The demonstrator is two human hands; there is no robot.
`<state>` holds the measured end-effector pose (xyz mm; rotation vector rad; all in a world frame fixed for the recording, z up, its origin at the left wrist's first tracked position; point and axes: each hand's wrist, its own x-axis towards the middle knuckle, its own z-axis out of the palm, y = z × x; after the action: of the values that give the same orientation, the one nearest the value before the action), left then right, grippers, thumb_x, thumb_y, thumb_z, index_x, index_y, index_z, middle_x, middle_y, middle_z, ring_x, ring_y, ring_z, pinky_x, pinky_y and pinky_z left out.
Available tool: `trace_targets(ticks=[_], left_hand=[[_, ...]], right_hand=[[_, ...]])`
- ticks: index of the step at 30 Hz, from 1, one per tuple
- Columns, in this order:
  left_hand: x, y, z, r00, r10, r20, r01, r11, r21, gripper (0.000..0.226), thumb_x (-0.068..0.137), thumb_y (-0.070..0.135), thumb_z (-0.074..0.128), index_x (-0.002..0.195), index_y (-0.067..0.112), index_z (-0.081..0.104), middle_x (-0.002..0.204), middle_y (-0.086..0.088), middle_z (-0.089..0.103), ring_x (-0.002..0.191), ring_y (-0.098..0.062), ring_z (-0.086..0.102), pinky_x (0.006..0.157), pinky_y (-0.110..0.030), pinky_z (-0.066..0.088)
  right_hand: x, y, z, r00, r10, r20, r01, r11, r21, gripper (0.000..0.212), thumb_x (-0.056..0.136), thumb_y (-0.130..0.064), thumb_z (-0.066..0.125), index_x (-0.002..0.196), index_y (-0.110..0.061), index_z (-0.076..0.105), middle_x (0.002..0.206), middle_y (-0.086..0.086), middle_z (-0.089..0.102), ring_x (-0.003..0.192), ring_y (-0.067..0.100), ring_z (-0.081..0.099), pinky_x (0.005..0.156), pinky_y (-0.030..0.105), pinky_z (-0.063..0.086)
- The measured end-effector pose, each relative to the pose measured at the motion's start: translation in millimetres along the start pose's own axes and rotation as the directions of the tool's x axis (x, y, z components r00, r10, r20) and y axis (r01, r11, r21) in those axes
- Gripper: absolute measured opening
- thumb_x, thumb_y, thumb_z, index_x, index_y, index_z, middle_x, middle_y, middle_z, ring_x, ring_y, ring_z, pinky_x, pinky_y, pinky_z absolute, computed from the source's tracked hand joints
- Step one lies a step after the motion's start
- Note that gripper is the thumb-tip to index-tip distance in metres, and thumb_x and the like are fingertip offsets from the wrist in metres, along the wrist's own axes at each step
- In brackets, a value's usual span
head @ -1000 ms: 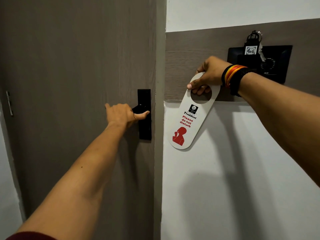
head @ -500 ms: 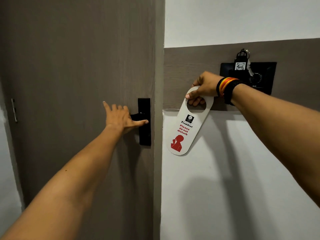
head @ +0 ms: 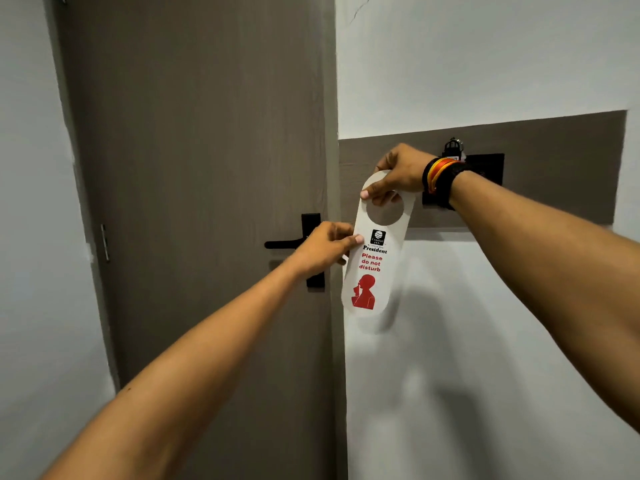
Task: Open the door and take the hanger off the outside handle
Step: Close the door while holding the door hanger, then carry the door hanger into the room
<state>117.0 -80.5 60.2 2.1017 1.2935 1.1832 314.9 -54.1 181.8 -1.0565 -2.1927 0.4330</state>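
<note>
Hanger first: the white plastic "Please do not disturb" door hanger (head: 375, 247) is off any handle and in your grip, held upright in front of the white wall (head: 485, 341) just right of the grey-brown wooden door (head: 194, 168). Your right hand (head: 398, 174) pinches its top rim above the round hole, thumb in front and fingers behind. Your left hand (head: 323, 249) has left the black lever door handle (head: 284, 243), where it rested a second ago, and now nips the hanger's left edge between thumb and fingers. The door looks shut, so I judge the removal done and only a handover or stowing is left.

Your left fingers behind the hanger are hidden, as is most of the handle plate. The black wall panel (head: 485, 168) with the key tag sits largely behind your right wrist.
</note>
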Motion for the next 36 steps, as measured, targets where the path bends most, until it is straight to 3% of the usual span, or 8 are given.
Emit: trace_targets(ticks=[3, 6, 9, 14, 21, 23, 29, 36], left_hand=[[-11, 21, 5, 1.000, 0.015, -0.010, -0.016, 0.996, -0.092, 0.032, 0.106, 0.022, 0.059, 0.123, -0.001, 0.072, 0.118, -0.016, 0.079, 0.104, -0.026, 0.079, 0.086, -0.039, 0.065], [-15, 42, 12, 0.998, 0.010, -0.061, -0.022, 0.977, -0.211, 0.033, 0.107, 0.020, 0.058, 0.123, -0.007, 0.069, 0.107, -0.015, 0.078, 0.084, -0.016, 0.078, 0.076, -0.034, 0.065], [-12, 62, 38, 0.999, -0.019, -0.050, 0.004, 0.955, -0.295, 0.033, 0.106, 0.021, 0.059, 0.123, -0.006, 0.070, 0.103, -0.011, 0.078, 0.079, -0.013, 0.077, 0.073, -0.032, 0.067], [11, 100, 123, 0.996, -0.040, 0.080, 0.065, 0.938, -0.341, 0.033, 0.106, 0.025, 0.061, 0.124, 0.001, 0.072, 0.099, -0.005, 0.080, 0.076, -0.009, 0.079, 0.063, -0.025, 0.065], [58, 165, 280, 0.969, 0.012, 0.248, 0.098, 0.901, -0.422, 0.030, 0.107, 0.026, 0.058, 0.122, 0.006, 0.074, 0.100, -0.004, 0.079, 0.079, -0.012, 0.077, 0.062, -0.024, 0.063], [69, 184, 331, 0.954, 0.022, 0.301, 0.120, 0.888, -0.445, 0.030, 0.107, 0.027, 0.058, 0.122, 0.007, 0.075, 0.102, -0.005, 0.080, 0.083, -0.016, 0.077, 0.063, -0.025, 0.064], [73, 245, 481, 0.875, 0.070, 0.479, 0.233, 0.807, -0.543, 0.026, 0.106, 0.019, 0.058, 0.122, 0.003, 0.071, 0.100, -0.010, 0.078, 0.077, -0.018, 0.077, 0.060, -0.027, 0.064], [53, 274, 624, 0.783, 0.057, 0.620, 0.359, 0.772, -0.525, 0.026, 0.105, 0.013, 0.058, 0.126, 0.007, 0.073, 0.114, -0.013, 0.079, 0.085, -0.021, 0.078, 0.070, -0.032, 0.066]], right_hand=[[-28, -2, -15, 0.989, -0.068, -0.132, 0.072, 0.997, 0.028, 0.042, 0.073, -0.048, 0.087, 0.094, -0.013, 0.078, 0.084, 0.001, 0.081, 0.079, 0.014, 0.076, 0.086, 0.043, 0.062], [-72, 31, -20, 0.965, 0.014, -0.261, 0.049, 0.972, 0.231, 0.054, 0.072, -0.067, 0.078, 0.101, -0.021, 0.076, 0.101, 0.004, 0.077, 0.091, 0.019, 0.073, 0.083, 0.037, 0.059], [-131, 92, -14, 0.963, 0.197, -0.184, -0.103, 0.899, 0.426, 0.043, 0.081, -0.054, 0.076, 0.105, -0.019, 0.074, 0.116, 0.010, 0.076, 0.107, 0.026, 0.072, 0.088, 0.045, 0.060], [-212, 164, -32, 0.926, 0.314, -0.207, -0.184, 0.858, 0.480, 0.011, 0.094, -0.018, 0.072, 0.102, -0.012, 0.077, 0.086, 0.001, 0.080, 0.091, 0.023, 0.074, 0.070, 0.032, 0.061], [-318, 229, -126, 0.829, 0.456, -0.324, -0.322, 0.863, 0.391, 0.016, 0.091, -0.023, 0.076, 0.100, -0.010, 0.078, 0.091, 0.005, 0.081, 0.074, 0.013, 0.074, 0.061, 0.029, 0.060], [-350, 253, -149, 0.776, 0.505, -0.378, -0.368, 0.849, 0.378, 0.014, 0.091, -0.019, 0.075, 0.099, -0.008, 0.078, 0.089, 0.006, 0.080, 0.071, 0.013, 0.073, 0.059, 0.029, 0.060], [-464, 324, -214, 0.508, 0.665, -0.547, -0.457, 0.747, 0.483, 0.016, 0.091, -0.012, 0.074, 0.099, 0.001, 0.076, 0.073, 0.005, 0.078, 0.056, 0.010, 0.070, 0.048, 0.023, 0.057], [-572, 407, -247, 0.201, 0.823, -0.531, -0.504, 0.552, 0.665, 0.019, 0.090, -0.011, 0.075, 0.100, 0.004, 0.074, 0.081, 0.014, 0.075, 0.049, 0.011, 0.068, 0.044, 0.022, 0.055]])
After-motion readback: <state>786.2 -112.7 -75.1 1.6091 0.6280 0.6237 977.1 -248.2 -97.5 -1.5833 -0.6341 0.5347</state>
